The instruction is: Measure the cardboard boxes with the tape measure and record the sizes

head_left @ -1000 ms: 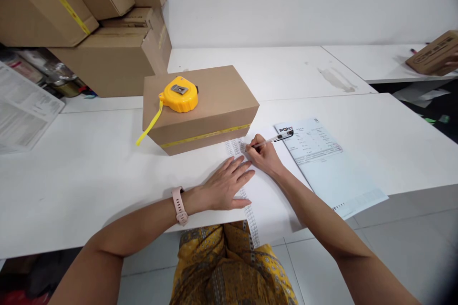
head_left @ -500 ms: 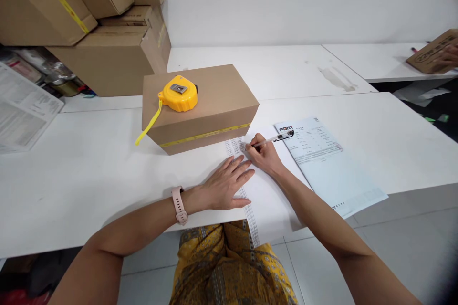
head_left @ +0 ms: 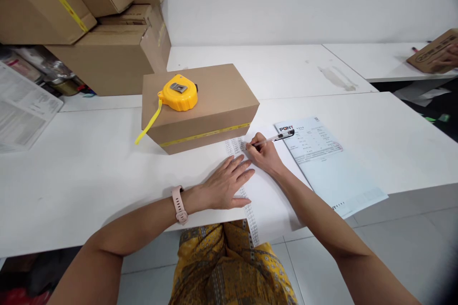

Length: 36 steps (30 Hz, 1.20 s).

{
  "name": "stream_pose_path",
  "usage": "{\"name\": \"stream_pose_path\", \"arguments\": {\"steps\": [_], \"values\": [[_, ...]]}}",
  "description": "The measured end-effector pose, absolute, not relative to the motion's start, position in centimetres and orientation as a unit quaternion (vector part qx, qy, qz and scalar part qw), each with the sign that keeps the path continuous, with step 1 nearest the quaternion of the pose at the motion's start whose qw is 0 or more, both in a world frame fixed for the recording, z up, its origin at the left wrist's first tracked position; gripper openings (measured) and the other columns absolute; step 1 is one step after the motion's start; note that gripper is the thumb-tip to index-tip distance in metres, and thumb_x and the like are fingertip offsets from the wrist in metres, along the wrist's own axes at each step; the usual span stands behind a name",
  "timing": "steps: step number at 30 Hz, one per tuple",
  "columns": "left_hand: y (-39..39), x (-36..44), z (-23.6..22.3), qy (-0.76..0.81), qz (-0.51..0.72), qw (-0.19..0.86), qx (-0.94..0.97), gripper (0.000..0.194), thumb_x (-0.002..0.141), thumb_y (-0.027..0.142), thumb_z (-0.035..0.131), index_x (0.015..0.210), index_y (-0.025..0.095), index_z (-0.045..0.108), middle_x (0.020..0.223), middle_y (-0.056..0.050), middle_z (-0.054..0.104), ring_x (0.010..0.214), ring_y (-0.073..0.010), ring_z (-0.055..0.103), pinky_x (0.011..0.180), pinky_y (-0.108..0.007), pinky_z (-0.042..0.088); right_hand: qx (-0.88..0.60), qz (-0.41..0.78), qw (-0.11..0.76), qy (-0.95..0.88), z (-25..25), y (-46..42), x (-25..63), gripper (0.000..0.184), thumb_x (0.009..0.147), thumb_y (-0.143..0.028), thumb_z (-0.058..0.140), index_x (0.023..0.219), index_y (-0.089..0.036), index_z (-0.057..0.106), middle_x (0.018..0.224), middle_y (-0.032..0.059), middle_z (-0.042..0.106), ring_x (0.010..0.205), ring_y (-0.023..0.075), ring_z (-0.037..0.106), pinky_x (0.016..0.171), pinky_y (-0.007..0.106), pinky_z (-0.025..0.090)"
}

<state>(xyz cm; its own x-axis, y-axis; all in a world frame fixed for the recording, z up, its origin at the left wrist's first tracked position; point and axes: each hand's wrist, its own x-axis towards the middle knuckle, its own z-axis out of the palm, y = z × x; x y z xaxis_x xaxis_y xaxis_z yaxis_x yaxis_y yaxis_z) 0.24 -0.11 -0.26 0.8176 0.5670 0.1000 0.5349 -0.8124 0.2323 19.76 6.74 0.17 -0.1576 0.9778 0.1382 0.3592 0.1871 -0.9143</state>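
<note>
My right hand (head_left: 264, 153) is closed around a clear pen (head_left: 274, 138) with a black cap on its upper end. The pen's tip rests near columns of handwriting on a white sheet of paper (head_left: 274, 205). Flat on that sheet's left part lies my left hand (head_left: 229, 183), fingers spread, holding nothing. Just beyond both hands stands a closed cardboard box (head_left: 218, 90) with yellow tape along its side. A yellow tape measure (head_left: 181, 93) sits on top of it, its strap hanging over the edge. Right of the paper lies a pale blue printed booklet (head_left: 332, 166).
Cardboard boxes (head_left: 103, 52) are stacked at the back left, beside a printed sheet (head_left: 23, 107). At the far right another person's hand (head_left: 447, 59) holds a small carton (head_left: 427, 57). The white table's (head_left: 89, 166) front edge runs below my forearms.
My right hand and the pen have shifted very slightly. My left hand, the box and the tape measure stay where they were.
</note>
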Motion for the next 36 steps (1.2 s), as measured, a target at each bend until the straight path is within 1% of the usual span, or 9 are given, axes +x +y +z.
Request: {"name": "stream_pose_path", "arguments": {"steps": [5,9,13,17,21,27,36], "values": [[-0.05,0.27,-0.08,0.286,0.075,0.089,0.951,0.082,0.094,0.066,0.052,0.150,0.008,0.043,0.161,-0.022,0.037,0.152,-0.0420,0.025,0.125,-0.056,0.015,-0.516,0.385,0.406,-0.649,0.06,6.79,19.77,0.022,0.081,-0.033,0.062,0.073,-0.024,0.044,0.055,-0.0070,0.039,0.053,0.0111,0.038,0.051,0.027,0.031],[-0.02,0.29,0.00,0.289,0.072,0.085,0.951,0.081,0.093,0.068,0.052,0.150,0.011,0.043,0.162,-0.019,0.037,0.153,-0.0410,0.024,0.125,-0.056,0.016,-0.518,0.388,0.404,-0.647,0.13,6.80,19.78,0.023,0.081,-0.034,0.063,0.073,-0.024,0.044,0.055,-0.0069,0.040,0.053,0.0113,0.038,0.051,0.027,0.032],[-0.03,0.28,0.09,0.288,0.064,0.086,0.952,0.082,0.094,0.067,0.051,0.151,0.009,0.042,0.162,-0.021,0.036,0.153,-0.0418,0.024,0.125,-0.056,0.016,-0.521,0.391,0.398,-0.646,0.29,6.73,19.79,0.023,0.080,-0.033,0.062,0.072,-0.024,0.043,0.055,-0.0070,0.040,0.053,0.0113,0.038,0.052,0.027,0.031],[-0.04,0.28,-0.02,0.290,0.073,0.089,0.950,0.080,0.094,0.067,0.052,0.151,0.011,0.042,0.162,-0.019,0.037,0.153,-0.0408,0.024,0.125,-0.055,0.015,-0.519,0.390,0.407,-0.643,0.21,6.74,19.82,0.021,0.081,-0.033,0.061,0.073,-0.024,0.044,0.056,-0.0070,0.040,0.053,0.0111,0.038,0.052,0.027,0.031],[-0.05,0.25,-0.17,0.287,0.081,0.098,0.949,0.081,0.094,0.065,0.053,0.151,0.010,0.042,0.162,-0.020,0.036,0.154,-0.0403,0.022,0.125,-0.056,0.014,-0.517,0.381,0.405,-0.651,0.11,6.81,19.82,0.022,0.082,-0.033,0.061,0.073,-0.024,0.043,0.055,-0.0075,0.039,0.052,0.0109,0.038,0.051,0.027,0.031],[-0.04,0.25,-0.02,0.289,0.074,0.087,0.951,0.081,0.094,0.066,0.052,0.151,0.009,0.043,0.162,-0.020,0.037,0.153,-0.0410,0.024,0.125,-0.056,0.016,-0.523,0.362,0.399,-0.661,0.24,6.80,19.80,0.021,0.082,-0.032,0.060,0.073,-0.024,0.043,0.054,-0.0075,0.041,0.052,0.0113,0.040,0.051,0.027,0.032],[-0.03,0.29,-0.01,0.289,0.072,0.087,0.951,0.081,0.094,0.066,0.052,0.151,0.010,0.043,0.162,-0.020,0.037,0.153,-0.0412,0.024,0.125,-0.056,0.017,-0.518,0.374,0.402,-0.656,-0.04,6.90,19.86,0.021,0.081,-0.033,0.060,0.073,-0.024,0.043,0.054,-0.0080,0.039,0.052,0.0109,0.038,0.050,0.026,0.031]]}}
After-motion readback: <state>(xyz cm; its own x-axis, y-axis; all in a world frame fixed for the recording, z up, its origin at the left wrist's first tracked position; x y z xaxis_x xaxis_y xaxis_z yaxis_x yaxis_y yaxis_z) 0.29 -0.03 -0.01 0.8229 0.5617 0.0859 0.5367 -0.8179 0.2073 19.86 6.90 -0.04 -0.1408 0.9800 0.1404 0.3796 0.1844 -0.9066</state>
